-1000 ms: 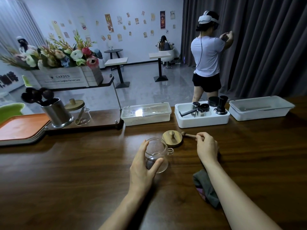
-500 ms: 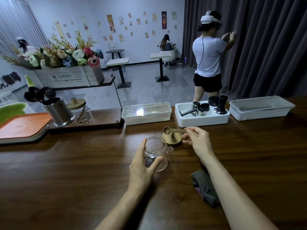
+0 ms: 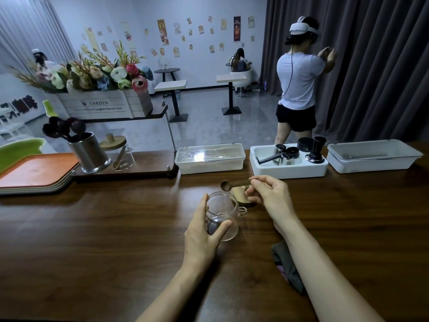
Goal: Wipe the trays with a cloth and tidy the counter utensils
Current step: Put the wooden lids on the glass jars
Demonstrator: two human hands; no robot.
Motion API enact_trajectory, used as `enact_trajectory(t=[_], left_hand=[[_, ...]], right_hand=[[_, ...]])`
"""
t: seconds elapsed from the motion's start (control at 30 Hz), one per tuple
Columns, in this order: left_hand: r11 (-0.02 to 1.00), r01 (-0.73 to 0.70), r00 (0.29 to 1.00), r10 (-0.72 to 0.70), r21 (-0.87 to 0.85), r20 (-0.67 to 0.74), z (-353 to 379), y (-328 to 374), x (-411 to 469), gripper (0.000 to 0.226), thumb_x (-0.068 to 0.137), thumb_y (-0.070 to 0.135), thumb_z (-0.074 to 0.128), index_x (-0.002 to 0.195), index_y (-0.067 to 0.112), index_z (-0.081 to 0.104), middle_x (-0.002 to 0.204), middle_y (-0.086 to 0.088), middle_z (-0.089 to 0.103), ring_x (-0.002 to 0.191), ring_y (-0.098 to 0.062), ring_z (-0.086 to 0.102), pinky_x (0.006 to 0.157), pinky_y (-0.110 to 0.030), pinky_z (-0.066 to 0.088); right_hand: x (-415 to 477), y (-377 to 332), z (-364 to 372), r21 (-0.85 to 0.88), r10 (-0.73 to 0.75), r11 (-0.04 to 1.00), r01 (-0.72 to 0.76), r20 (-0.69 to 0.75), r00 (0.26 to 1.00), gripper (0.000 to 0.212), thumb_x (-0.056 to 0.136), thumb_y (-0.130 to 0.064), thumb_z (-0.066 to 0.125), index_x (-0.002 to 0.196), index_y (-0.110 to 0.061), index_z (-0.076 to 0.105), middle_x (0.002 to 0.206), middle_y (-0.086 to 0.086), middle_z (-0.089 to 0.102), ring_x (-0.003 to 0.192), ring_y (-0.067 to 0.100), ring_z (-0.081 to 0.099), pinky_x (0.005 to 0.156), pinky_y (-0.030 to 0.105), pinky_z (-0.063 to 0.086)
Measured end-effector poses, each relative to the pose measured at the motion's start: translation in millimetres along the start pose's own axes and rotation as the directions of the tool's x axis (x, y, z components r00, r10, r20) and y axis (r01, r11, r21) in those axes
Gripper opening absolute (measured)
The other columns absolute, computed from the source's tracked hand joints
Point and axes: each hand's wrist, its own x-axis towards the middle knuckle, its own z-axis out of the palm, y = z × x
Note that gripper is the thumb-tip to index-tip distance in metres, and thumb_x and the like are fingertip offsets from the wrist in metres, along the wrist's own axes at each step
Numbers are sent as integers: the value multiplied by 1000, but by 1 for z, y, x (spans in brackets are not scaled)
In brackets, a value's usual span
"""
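Your left hand (image 3: 202, 238) is wrapped round the near side of a small clear glass jar (image 3: 224, 214), thumb on one side and fingers on the other. The jar stands upright on the table (image 3: 92, 240) near its middle, open at the top, with a little loop handle on its right. It looks empty, though the dark patch low in the glass may only be the wood showing through. Your right hand (image 3: 270, 194) pinches the handle end of a wooden spoon (image 3: 236, 183), and the round bowl hangs just above the far rim of the jar. A wooden lid (image 3: 239, 195) lies flat on the table just behind the jar, partly hidden by your right fingers. The cloth (image 3: 286, 268) is a crumpled dark grey heap with a purple patch, lying toward the near edge under your right forearm. The trays (image 3: 34, 170) are stacked at the far left corner, orange on top. Beside them a low wooden stand carries a steel cup (image 3: 89, 152) full of dark round-headed spoons and a second glass jar (image 3: 121, 155), lidded, with a spoon hung on its side. Along the far edge sit a clear-lidded box (image 3: 210, 158), a white caddy (image 3: 287, 169) holding metal cups and black coffee tools, and a white bin (image 3: 373, 156) at the right.
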Motion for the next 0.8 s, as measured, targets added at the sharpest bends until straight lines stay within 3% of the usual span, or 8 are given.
enact_trajectory(t=[0.1, 0.17, 0.23, 0.37, 0.47, 0.57, 0.7, 0.8], left_hand=[[1000, -6, 1000, 6, -5, -9, 1, -4, -1, 92, 75, 63, 78, 152, 53, 28, 149, 17, 53, 133, 4, 51, 109, -27, 47], [1000, 12, 1000, -12, -15, 0, 2, -7, -1, 92, 76, 64, 79, 152, 57, 28, 144, 19, 58, 126, 1, 59, 106, -32, 51], [1000, 22, 1000, -22, -1, 4, 3, -8, -1, 91, 76, 63, 79, 151, 58, 27, 139, 22, 60, 122, 4, 60, 104, -26, 50], [1000, -6, 1000, 6, 12, -10, 3, -6, -1, 89, 79, 55, 80, 152, 50, 30, 143, 32, 48, 122, 24, 45, 95, -1, 36], [1000, -13, 1000, 13, -1, -14, 3, -5, -1, 88, 79, 55, 81, 151, 51, 30, 138, 43, 44, 120, 26, 44, 93, 2, 34], [1000, -2, 1000, 2, 6, -4, 3, -5, -1, 88, 77, 63, 74, 152, 52, 30, 130, 48, 49, 112, 22, 52, 91, -2, 39], [999, 11, 1000, -11, 32, 8, 4, -9, -1, 89, 76, 69, 72, 152, 55, 28, 141, 19, 60, 124, 2, 59, 101, -21, 50], [999, 20, 1000, -20, 41, -2, 4, -7, 0, 89, 74, 68, 73, 150, 58, 27, 141, 25, 57, 127, 9, 54, 101, -17, 48]], right_hand=[[0, 2, 1, -9, -24, 1000, 24, -2, 1000, 12, 96, -12, 62, 102, -4, 70, 76, 12, 71, 77, 23, 69, 63, 25, 58], [0, 4, 2, -122, -49, 991, 57, 68, 996, 9, 93, -11, 65, 96, -7, 73, 76, 9, 71, 76, 17, 68, 64, 23, 57], [-1, 9, 7, -317, -67, 942, 112, 150, 986, 5, 88, -16, 71, 86, -17, 77, 83, 0, 72, 78, 8, 66, 70, 18, 53], [-4, 23, 23, -500, -46, 850, 167, 244, 969, 8, 77, -38, 75, 77, -31, 77, 120, -11, 61, 122, 9, 51, 101, 27, 39], [-11, 24, 32, -536, 46, 837, 105, 262, 964, 6, 83, -29, 73, 80, -27, 78, 147, -10, 46, 138, 7, 37, 103, 24, 27], [-14, 21, 35, -606, 23, 779, 163, 288, 957, 12, 85, -31, 69, 78, -30, 78, 160, -7, 33, 147, 10, 25, 111, 29, 24], [-7, 22, 30, -609, -28, 768, 199, 279, 960, 17, 92, -29, 63, 94, -37, 78, 156, -10, 38, 145, 13, 29, 117, 37, 28], [5, 29, 22, -456, -141, 871, 183, 125, 982, 18, 92, -23, 65, 99, -34, 78, 135, -10, 60, 127, 9, 52, 110, 35, 42]])
